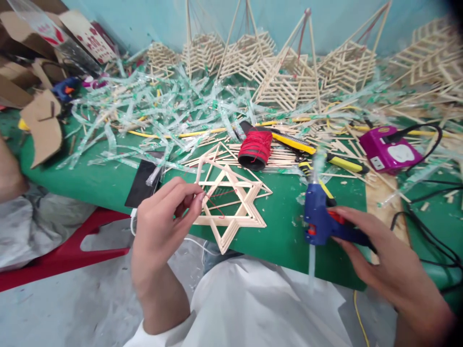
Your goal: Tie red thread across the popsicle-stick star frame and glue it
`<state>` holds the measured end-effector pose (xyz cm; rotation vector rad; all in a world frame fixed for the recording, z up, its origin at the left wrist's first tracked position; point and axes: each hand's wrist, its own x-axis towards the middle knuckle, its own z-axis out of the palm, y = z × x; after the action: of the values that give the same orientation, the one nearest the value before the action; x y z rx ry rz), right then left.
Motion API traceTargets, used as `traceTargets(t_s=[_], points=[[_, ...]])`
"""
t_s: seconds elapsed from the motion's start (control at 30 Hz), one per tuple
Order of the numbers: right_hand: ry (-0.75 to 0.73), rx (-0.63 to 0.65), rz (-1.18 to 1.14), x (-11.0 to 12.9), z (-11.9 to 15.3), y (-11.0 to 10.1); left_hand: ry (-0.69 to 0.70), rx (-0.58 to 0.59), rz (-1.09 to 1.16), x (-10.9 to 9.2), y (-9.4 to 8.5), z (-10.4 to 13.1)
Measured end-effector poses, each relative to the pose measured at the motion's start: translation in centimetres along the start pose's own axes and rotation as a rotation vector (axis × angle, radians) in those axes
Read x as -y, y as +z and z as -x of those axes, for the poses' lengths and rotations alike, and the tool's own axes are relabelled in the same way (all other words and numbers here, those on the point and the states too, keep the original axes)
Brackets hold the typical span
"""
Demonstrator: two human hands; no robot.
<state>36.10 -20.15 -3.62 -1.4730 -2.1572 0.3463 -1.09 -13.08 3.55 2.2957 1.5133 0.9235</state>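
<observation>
A star-shaped frame of stacked thin wooden sticks (235,226) lies near the table's front edge. My left hand (166,217) is at its left side, thumb and forefinger pinched on a red string (220,193) that crosses the star's opening. The exact pinch point is partly hidden by the fingers. To the right, my right hand (379,255) grips the handle of a blue hot glue gun (316,212), tilted with its nozzle toward the back of the table. A clear glue stick (311,265) sticks out of its rear. Behind the star sits a spool of red string (255,148).
Yellow utility knives (294,143), loose sticks and a purple power socket block (390,149) lie behind. Plastic strips (173,106) cover the table's back left. Stick-built lantern frames (289,82) stand along the wall. Black cables (430,241) run at right. Another person's arm (10,168) shows at left.
</observation>
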Motion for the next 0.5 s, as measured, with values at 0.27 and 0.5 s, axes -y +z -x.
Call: traceTargets(t_s=[0.27, 0.5], points=[[0.340, -0.134, 0.193, -4.9, 1.3, -2.1, 0.027, 0.009, 0.027, -0.1, -0.1, -0.4], [0.374, -0.189, 0.262, -7.2, 3.2, -1.2, 0.023, -0.028, -0.014, 0.3, 0.1, -0.1]])
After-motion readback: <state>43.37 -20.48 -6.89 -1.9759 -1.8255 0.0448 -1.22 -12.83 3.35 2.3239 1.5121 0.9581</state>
